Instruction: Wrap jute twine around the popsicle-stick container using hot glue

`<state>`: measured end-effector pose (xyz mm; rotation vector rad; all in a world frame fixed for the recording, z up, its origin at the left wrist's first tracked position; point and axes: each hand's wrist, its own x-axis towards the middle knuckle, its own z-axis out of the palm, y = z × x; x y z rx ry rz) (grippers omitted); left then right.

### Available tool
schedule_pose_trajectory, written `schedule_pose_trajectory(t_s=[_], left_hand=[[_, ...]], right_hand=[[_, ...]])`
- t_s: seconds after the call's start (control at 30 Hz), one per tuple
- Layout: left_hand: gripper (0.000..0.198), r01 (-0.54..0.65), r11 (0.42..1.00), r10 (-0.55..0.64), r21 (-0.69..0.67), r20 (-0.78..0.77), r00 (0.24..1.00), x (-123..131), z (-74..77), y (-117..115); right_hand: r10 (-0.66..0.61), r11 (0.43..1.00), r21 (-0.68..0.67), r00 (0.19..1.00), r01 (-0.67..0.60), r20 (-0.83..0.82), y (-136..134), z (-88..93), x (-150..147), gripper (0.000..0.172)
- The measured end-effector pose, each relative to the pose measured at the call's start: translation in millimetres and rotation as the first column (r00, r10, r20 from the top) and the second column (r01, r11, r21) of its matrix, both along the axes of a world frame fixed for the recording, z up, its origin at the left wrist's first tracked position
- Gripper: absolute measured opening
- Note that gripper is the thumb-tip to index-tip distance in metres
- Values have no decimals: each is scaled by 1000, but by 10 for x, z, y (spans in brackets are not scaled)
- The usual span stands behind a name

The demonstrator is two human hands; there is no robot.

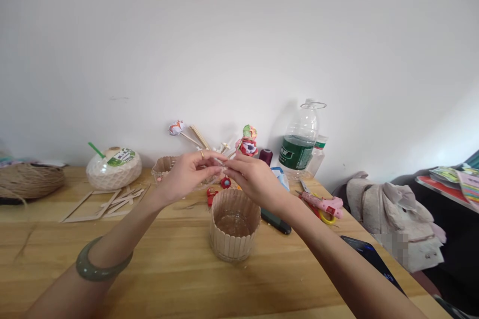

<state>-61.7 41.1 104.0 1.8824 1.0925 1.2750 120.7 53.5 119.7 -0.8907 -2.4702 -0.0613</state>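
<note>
My left hand [190, 172] and my right hand [254, 177] meet in the air above the far rim of a round cup [232, 246] faced with upright wooden craft sticks. Fingertips of both are pinched together around something small, clear and shiny, too hidden to name. The cup stands upright on the wooden table [168, 269], its inside visible and see-through at the base. Neither hand touches it. Just behind the fingers are folded paper flowers [247, 145] and a small red round item [225, 182].
Loose craft sticks [116, 204], a white coconut [114, 169] with a green straw and a twine coil [30, 179] lie left. On the right are a large plastic bottle [299, 144], a pink glue gun [325, 204], scissors [328, 218] and a phone [368, 256] near the table's edge.
</note>
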Motion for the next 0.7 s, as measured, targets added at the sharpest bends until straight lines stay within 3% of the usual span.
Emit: schedule_pose_trajectory(t_s=[0.13,0.23,0.53,0.7], left_hand=[[15,-57,989,44,134,94,995,-4,22,-48],[15,-123,965,96,233,126,987,-11,31,-82],[7,-52,940,-22,338,209,978,1,75,-170],[3,0,911,-61,411,134,989,15,105,-234]], right_hand=[[83,996,-22,992,-85,-98,-14,46,-53,21],[110,994,-8,991,-111,-78,-4,44,-44,20],[199,979,-17,965,-204,-172,-63,95,1,16],[114,983,152,989,-99,-91,-126,140,41,20]])
